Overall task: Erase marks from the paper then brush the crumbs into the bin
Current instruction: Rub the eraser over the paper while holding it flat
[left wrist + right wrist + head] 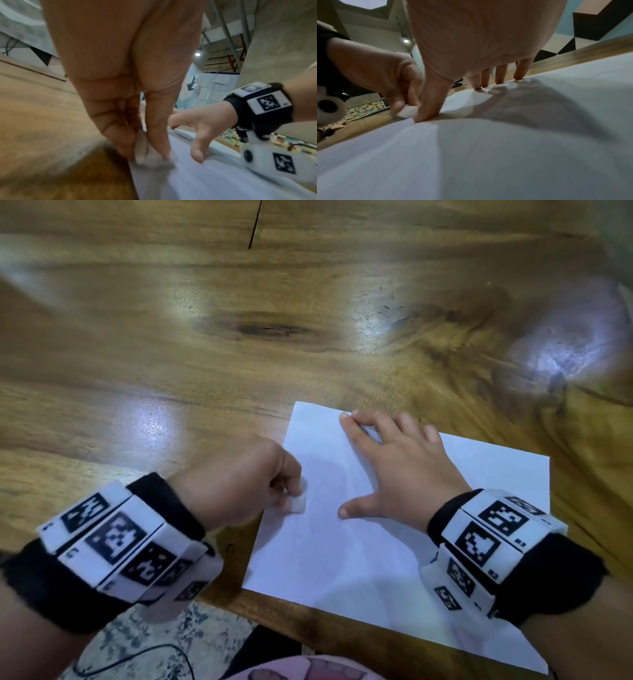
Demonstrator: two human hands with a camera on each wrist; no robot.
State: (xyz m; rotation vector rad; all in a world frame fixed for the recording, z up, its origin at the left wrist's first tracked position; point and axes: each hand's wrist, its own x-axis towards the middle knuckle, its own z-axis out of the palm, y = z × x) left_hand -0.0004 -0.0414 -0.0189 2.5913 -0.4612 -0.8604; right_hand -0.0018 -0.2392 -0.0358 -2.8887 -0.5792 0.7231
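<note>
While the right hand (404, 470) is laid flat with fingers straight and spread, its fingertips (519, 76) and thumb are pressed onto the paper (359, 549), and nothing is gripped by it. The left hand (236, 477) is curled, and a small white eraser (297, 503) is pinched between its thumb and fingers; the eraser is set against the sheet just inside the left edge. In the left wrist view the eraser (150, 154) is seen blurred at the fingertips, touching the paper surface. Both wrists are fitted with black bands carrying white marker blocks (126, 546). The paper is laid at an angle on the wooden tabletop (205, 337), its near corner close to the tabletop's front edge. A speckled floor (178, 635) and a dark cable are visible below that edge. The eraser is located just beside the right thumb, to its left; whether marks or crumbs lie on the sheet cannot be told.
</note>
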